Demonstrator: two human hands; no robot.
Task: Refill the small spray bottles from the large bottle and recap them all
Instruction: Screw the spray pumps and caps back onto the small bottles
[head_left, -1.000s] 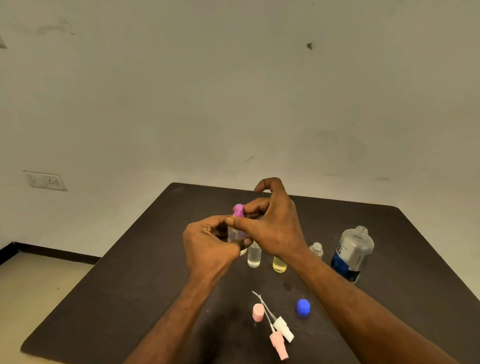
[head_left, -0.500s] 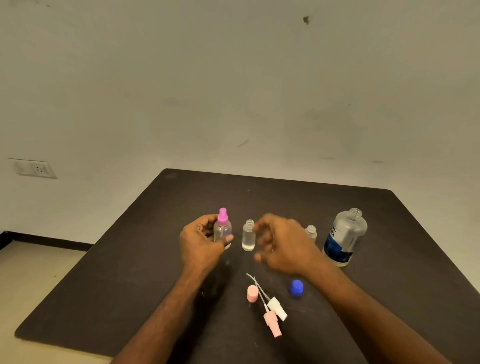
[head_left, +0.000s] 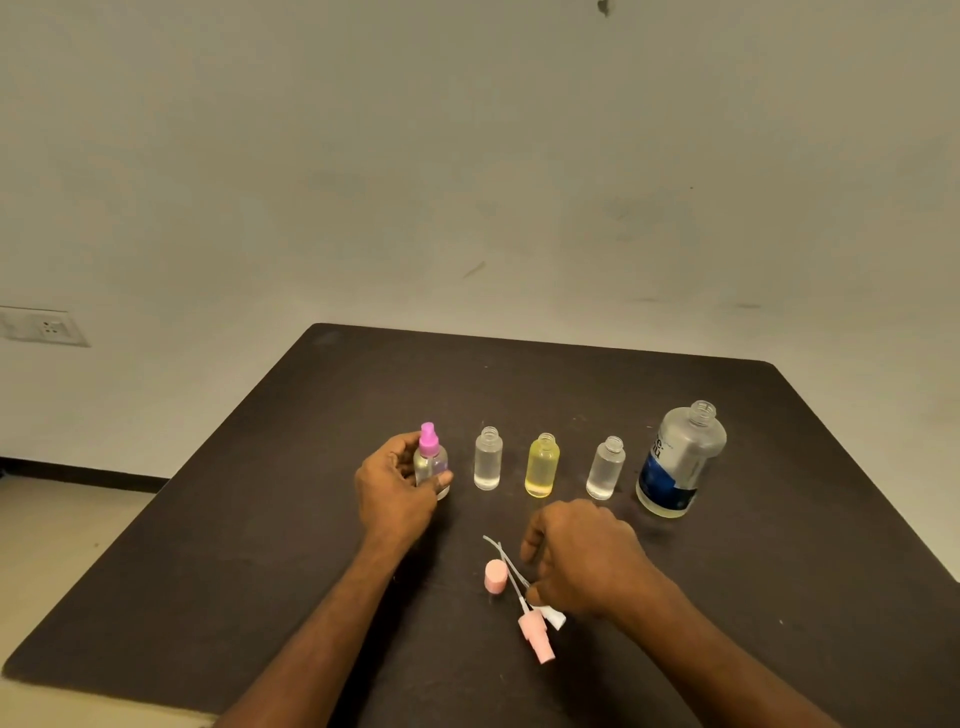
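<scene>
Recapping stage of the refill, seen from the head camera. The left hand (head_left: 397, 493) is curling its fingers and thumb round the capped bottle (head_left: 432, 467) — a clear small bottle with a magenta spray top — which is standing upright on the dark table (head_left: 260, 519) at the left end of the row; the grip is probably steadying the bottle as it is set down in line. Beside it, going rightward, three small bottles are standing open-necked and apart from one another: a clear bottle (head_left: 488, 465), a yellow bottle (head_left: 542, 466) and a second clear bottle (head_left: 605, 468). All three appear to be holding liquid, so filling seems finished and only their tops are missing. The large bottle (head_left: 680, 460) is standing uncapped at the right end, near at hand should more pouring be needed; its own cap is not showing.

The right hand (head_left: 582, 558) is reaching down over the loose spray tops lying nearer the person. Its fingers are curled toward the white sprayer (head_left: 555, 618), whose dip tube is running out to the left, but whether they are already pinching it cannot be told — the hand is covering the contact. The pale pink sprayer (head_left: 537, 639) is lying just beside and partly under the white one, and a pink cap (head_left: 496, 576) is standing close by. Grouping these parts in front of the row is keeping each top within short reach of its bottle.
</scene>
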